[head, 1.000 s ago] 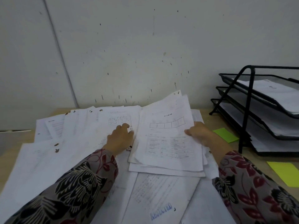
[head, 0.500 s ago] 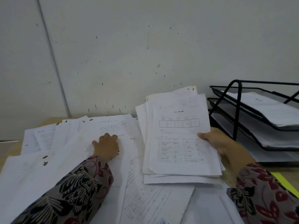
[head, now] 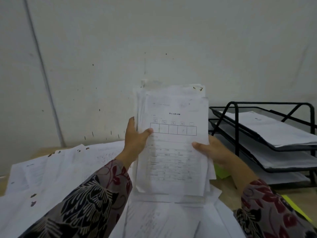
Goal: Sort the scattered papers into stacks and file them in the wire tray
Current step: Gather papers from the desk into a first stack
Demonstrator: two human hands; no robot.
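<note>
A stack of white printed papers (head: 173, 152) stands upright in front of me, its lower edge down on the sheets on the desk. My left hand (head: 135, 141) grips its left edge, thumb across the front page. My right hand (head: 212, 150) grips the right edge, thumb on the front. More scattered papers (head: 56, 169) cover the desk to the left and below. The black wire tray (head: 267, 145), three tiers with paper in each, stands at the right.
A green sticky note (head: 221, 171) lies partly hidden behind the stack, and a yellow one (head: 296, 208) lies near the right edge by my sleeve. Bare wooden desk (head: 226, 189) shows between stack and tray. A pale wall rises close behind.
My left hand left the scattered sheets and took the stack's left edge. Both hands tipped the stack from lying flat to standing upright, squared together.
</note>
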